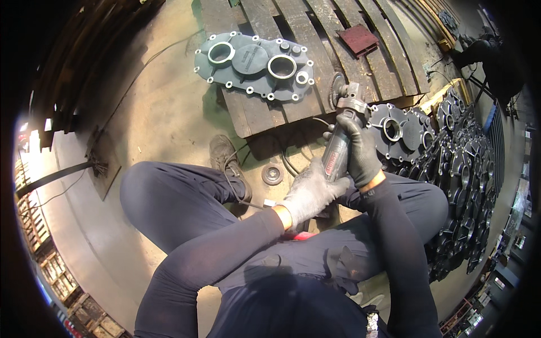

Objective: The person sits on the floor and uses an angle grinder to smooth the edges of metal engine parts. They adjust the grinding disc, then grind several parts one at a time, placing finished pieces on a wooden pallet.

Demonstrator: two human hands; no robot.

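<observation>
Both of my gloved hands are closed around an angle grinder (pixel 336 152), which I hold up in front of me at the pallet's near edge. My left hand (pixel 313 194), in a light grey glove, wraps the rear of the body. Nearer the head, my right hand (pixel 361 147) in a darker glove grips the tool. The grinder's disc (pixel 336 90) points away from me, over the slats. Left of it, a grey cast metal cover (pixel 253 66) with two large round openings lies on the wooden pallet (pixel 253 115), apart from the disc.
A reddish square block (pixel 359 40) rests on the pallet. Many similar dark castings (pixel 465 180) are piled at my right. On the floor between my feet lies a round disc (pixel 272 174), near cables. Another person (pixel 484 62) is at the far right.
</observation>
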